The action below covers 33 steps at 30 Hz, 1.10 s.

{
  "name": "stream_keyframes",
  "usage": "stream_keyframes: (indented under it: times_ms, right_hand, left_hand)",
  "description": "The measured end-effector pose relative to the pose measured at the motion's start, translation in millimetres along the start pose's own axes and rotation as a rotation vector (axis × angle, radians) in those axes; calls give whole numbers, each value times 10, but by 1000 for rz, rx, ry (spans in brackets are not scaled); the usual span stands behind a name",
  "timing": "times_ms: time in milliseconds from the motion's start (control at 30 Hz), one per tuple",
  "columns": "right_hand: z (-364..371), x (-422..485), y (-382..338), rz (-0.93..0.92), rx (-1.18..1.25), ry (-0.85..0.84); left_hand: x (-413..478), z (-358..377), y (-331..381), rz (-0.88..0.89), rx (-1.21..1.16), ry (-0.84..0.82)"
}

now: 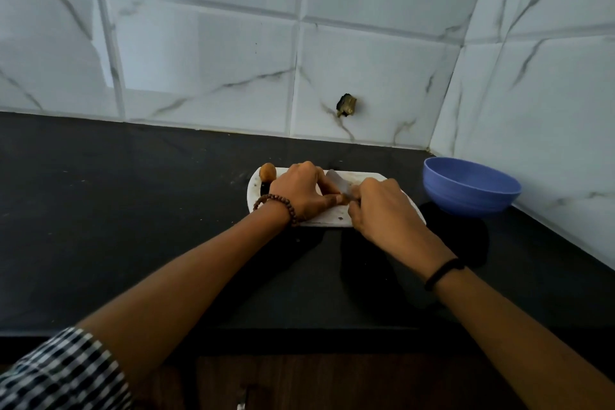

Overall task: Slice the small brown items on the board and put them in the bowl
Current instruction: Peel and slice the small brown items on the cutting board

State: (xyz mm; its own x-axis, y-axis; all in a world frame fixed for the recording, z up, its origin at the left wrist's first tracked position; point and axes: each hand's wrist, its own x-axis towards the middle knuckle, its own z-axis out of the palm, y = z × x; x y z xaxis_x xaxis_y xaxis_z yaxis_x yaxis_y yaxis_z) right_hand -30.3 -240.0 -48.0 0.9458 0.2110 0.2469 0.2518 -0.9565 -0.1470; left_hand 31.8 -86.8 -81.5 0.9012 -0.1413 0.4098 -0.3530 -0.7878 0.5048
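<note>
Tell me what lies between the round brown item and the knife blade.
The left hand, resting on the board, fills that stretch; the head view shows it.

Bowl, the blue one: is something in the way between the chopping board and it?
No, nothing visible. The blue bowl stands just right of the white board, and only a strip of dark counter shows between them.

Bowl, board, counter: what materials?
Bowl: likely plastic, matte blue, with moulded ridges round the wall. Board: probably plastic, white, scuffed and stained; could be another material. Counter: dark polished stone, perhaps granite, with faint sheen and speckle; laminate not ruled out.
</note>
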Motion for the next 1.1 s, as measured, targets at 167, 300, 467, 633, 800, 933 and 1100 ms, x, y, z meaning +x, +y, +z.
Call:
stream_keyframes:
  times_ms: [167, 300, 467, 633, 800, 933, 1100]
  right_hand:
    - [-12, -100, -62, 36, -23, -29]
    - [-73, -194, -98, 120, -43, -156]
    - [-194, -379, -68, 86, -118, -188]
    - [-414, -524, -1, 106, -60, -283]
    - [-692, -641, 196, 18, 11, -235]
    - [-727, -527, 310, 98, 143, -140]
    - [-417, -250, 306, 118, 300, 25]
  left_hand:
    - [-20, -2, 12, 5, -25, 11]
    - [-38, -27, 32, 23, -47, 9]
    - [-71, -56, 38, 40, -60, 10]
    - [-69, -65, 46, 35, -57, 15]
    - [-71, -66, 35, 29, -64, 4]
    - [-51, -77, 7, 23, -60, -29]
    - [-6, -44, -6, 17, 32, -60]
